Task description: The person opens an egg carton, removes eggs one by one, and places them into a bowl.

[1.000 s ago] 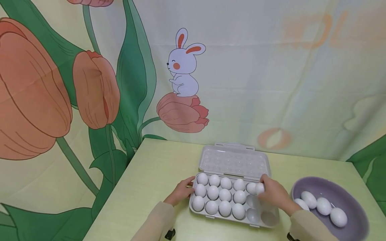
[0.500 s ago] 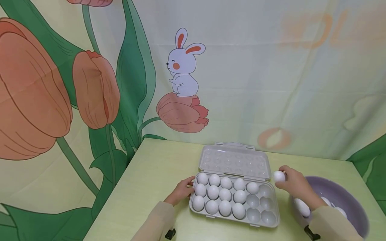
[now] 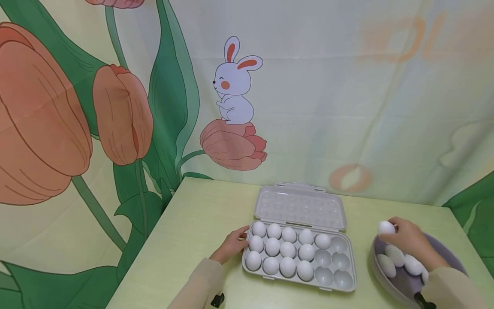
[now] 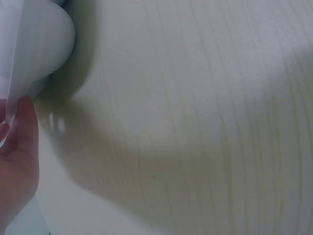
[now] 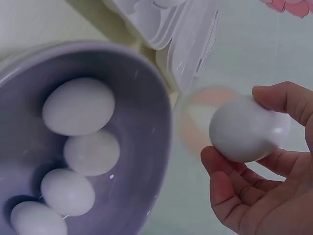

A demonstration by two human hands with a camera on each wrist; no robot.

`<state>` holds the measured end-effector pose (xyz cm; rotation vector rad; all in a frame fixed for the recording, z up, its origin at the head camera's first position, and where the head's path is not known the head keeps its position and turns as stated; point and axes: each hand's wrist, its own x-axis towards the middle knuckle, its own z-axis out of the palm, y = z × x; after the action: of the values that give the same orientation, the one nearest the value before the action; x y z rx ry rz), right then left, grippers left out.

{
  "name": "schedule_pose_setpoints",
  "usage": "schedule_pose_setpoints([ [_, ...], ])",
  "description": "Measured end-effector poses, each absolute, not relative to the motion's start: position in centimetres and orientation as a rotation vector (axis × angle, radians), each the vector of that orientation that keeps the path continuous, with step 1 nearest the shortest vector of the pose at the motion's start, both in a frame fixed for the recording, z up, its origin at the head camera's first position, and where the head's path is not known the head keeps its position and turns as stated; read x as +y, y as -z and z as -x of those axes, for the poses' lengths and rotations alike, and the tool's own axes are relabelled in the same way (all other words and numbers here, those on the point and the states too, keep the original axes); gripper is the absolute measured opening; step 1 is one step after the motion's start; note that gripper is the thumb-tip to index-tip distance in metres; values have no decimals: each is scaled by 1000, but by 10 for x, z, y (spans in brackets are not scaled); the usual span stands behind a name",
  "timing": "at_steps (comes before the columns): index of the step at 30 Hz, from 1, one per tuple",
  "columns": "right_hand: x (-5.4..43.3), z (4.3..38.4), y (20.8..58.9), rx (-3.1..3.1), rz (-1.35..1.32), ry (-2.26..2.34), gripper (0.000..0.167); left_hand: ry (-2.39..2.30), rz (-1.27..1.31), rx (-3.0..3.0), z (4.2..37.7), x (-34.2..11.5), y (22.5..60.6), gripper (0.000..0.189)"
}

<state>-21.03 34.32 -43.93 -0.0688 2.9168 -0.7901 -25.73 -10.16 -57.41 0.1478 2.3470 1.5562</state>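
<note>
In the head view my right hand (image 3: 411,240) holds a white egg (image 3: 386,228) above the far left rim of a purple bowl (image 3: 380,279). The right wrist view shows this egg (image 5: 249,128) gripped between thumb and fingers, apart from the bowl. Several more white eggs (image 5: 78,106) lie in the bowl. To its left stands an egg carton (image 3: 320,283) with its lid (image 3: 301,206) tipped back. White eggs (image 3: 287,249) sit in most of its cups; several cups at the right are bare. My left hand (image 3: 233,245) pinches the carton's left rim, seen edge-on in the left wrist view.
A pale wood-grain table (image 3: 185,240) bears the carton and bowl. Behind it hangs a cloth backdrop (image 3: 308,107) printed with tulips and a rabbit, close to the table's far edge.
My right hand has carried the egg rightward, from the carton's far right corner to above the bowl. The far right cup is bare now. My left hand has stayed in place.
</note>
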Motion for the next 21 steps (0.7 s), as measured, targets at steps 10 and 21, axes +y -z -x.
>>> schedule_pose_setpoints([
  [10,377,205,461,2765,-72,813,48,-1574,-162,2322,243,-99,544,53],
  [21,391,191,488,2749,-156,749,29,-1568,-157,2331,247,-100,554,54],
])
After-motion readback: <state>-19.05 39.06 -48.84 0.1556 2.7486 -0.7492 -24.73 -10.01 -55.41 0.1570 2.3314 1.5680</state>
